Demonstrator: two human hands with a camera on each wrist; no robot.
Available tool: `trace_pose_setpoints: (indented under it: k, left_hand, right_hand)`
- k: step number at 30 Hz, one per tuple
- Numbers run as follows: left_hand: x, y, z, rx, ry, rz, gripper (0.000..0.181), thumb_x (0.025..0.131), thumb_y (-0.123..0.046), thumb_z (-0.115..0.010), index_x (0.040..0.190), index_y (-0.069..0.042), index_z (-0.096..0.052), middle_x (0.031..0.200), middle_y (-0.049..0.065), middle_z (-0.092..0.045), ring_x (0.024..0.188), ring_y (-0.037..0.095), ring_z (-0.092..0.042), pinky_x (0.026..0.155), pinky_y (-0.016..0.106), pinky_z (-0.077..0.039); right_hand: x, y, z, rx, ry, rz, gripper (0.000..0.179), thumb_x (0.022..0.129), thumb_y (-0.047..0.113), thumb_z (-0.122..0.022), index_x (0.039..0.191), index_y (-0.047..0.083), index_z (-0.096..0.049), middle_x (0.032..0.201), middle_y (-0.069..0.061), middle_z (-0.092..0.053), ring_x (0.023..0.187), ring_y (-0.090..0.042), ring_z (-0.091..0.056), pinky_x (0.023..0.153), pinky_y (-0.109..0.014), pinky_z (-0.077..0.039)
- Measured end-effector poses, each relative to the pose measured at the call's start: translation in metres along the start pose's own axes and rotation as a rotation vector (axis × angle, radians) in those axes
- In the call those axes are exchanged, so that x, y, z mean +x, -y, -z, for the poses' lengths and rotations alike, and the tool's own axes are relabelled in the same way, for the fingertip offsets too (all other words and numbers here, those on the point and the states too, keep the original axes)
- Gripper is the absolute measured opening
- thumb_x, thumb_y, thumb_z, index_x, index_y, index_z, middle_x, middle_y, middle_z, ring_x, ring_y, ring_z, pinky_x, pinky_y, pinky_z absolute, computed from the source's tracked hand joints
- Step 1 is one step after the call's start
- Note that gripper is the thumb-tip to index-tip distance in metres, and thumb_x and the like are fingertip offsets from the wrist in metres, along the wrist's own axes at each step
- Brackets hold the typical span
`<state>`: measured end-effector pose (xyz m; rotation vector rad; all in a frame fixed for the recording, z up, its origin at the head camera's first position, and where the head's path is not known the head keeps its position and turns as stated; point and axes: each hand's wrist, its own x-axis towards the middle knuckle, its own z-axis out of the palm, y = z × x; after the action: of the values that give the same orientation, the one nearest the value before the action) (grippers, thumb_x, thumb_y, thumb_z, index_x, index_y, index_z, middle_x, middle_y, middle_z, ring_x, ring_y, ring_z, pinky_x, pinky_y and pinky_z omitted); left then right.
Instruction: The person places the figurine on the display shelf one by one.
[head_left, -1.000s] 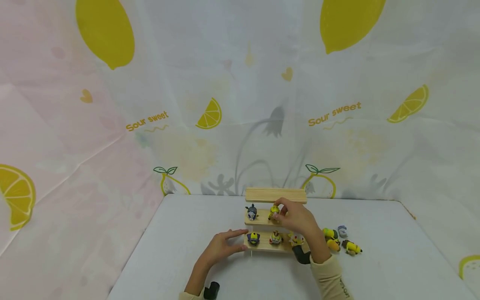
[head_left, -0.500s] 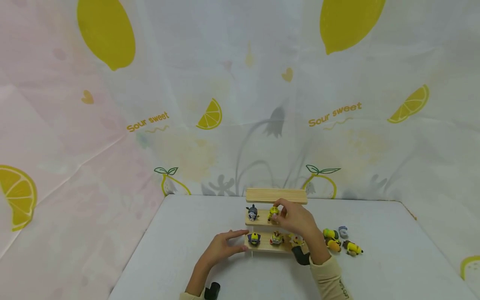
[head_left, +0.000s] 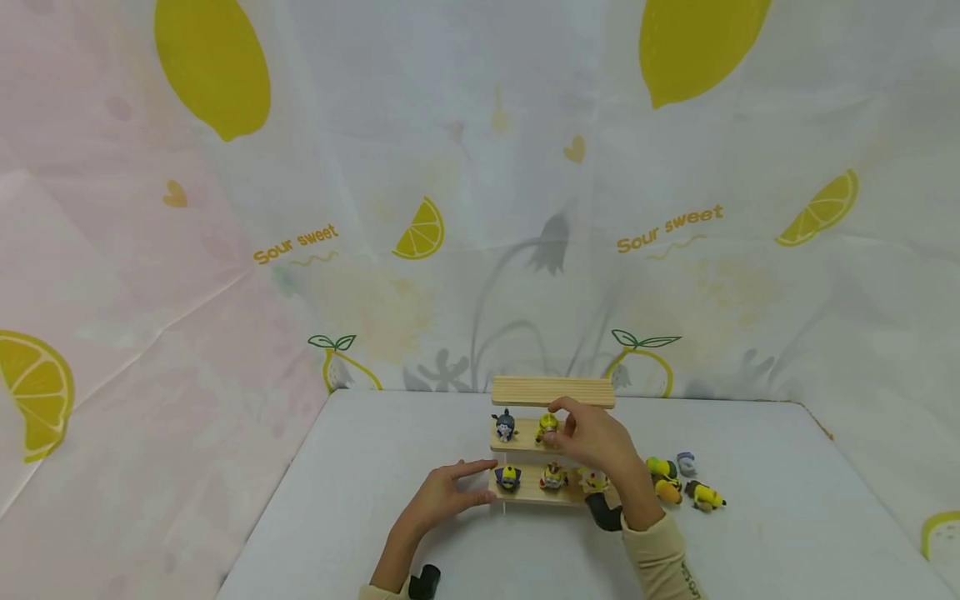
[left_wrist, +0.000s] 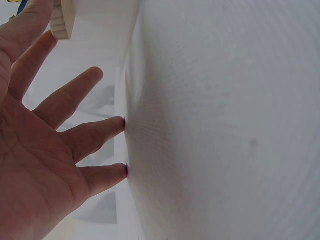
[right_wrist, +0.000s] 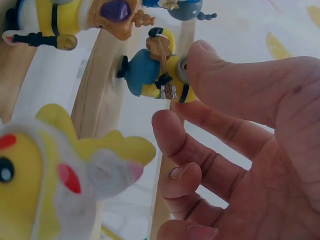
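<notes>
The guitar-playing minion (right_wrist: pixel 142 72), pinched by the right hand (head_left: pixel 594 435), should be balanced before release, the bottom shelf (head_left: pixel 529 482) steadied at its left edge by the unclenched left hand (head_left: pixel 441 500)

Yellow, blue-clad figurine (right_wrist: pixel 138 75) with brown guitar (right_wrist: pixel 159 49), upright on middle shelf (head_left: pixel 525 445)

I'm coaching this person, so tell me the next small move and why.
Probably ease the right hand off the toy it pinches: its feet seem set on the middle shelf, and other toys lie on the table.
</notes>
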<state>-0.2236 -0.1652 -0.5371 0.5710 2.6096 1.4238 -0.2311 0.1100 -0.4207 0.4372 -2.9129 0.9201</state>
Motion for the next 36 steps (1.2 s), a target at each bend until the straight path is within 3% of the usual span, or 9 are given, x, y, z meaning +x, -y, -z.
trace_pose_setpoints:
  k: [18,25,36]
  left_hand:
    - [-0.001,-0.002,0.0,0.01,0.002,0.001,0.052,0.081,-0.045,-0.079,0.128,-0.027,-0.068,0.131,-0.002,-0.063,0.133,0.047,-0.041,0.109,0.062,-0.033]
    - [0.0,0.0,0.0,0.015,0.001,0.011,0.051,0.081,-0.044,-0.079,0.128,-0.029,-0.068,0.131,-0.005,-0.063,0.134,0.046,-0.041,0.109,0.061,-0.032]
    - [0.001,0.0,0.0,0.022,0.007,-0.018,0.05,0.082,-0.041,-0.078,0.129,-0.024,-0.068,0.131,-0.004,-0.063,0.134,0.045,-0.041,0.11,0.06,-0.032]
  right_hand:
    - [-0.014,-0.03,0.029,0.012,-0.056,0.038,0.032,0.092,0.024,-0.072,0.12,0.011,-0.066,0.077,0.005,-0.056,0.049,-0.012,-0.039,0.045,-0.028,-0.033]
    - [-0.024,-0.045,0.039,-0.005,-0.115,0.006,0.03,0.09,0.027,-0.074,0.115,0.011,-0.068,0.076,0.006,-0.054,0.048,-0.012,-0.037,0.044,-0.026,-0.03]
    - [-0.039,-0.063,0.052,-0.01,-0.131,0.001,0.026,0.089,0.024,-0.075,0.112,0.014,-0.068,0.075,0.007,-0.052,0.047,-0.01,-0.033,0.044,-0.025,-0.029]
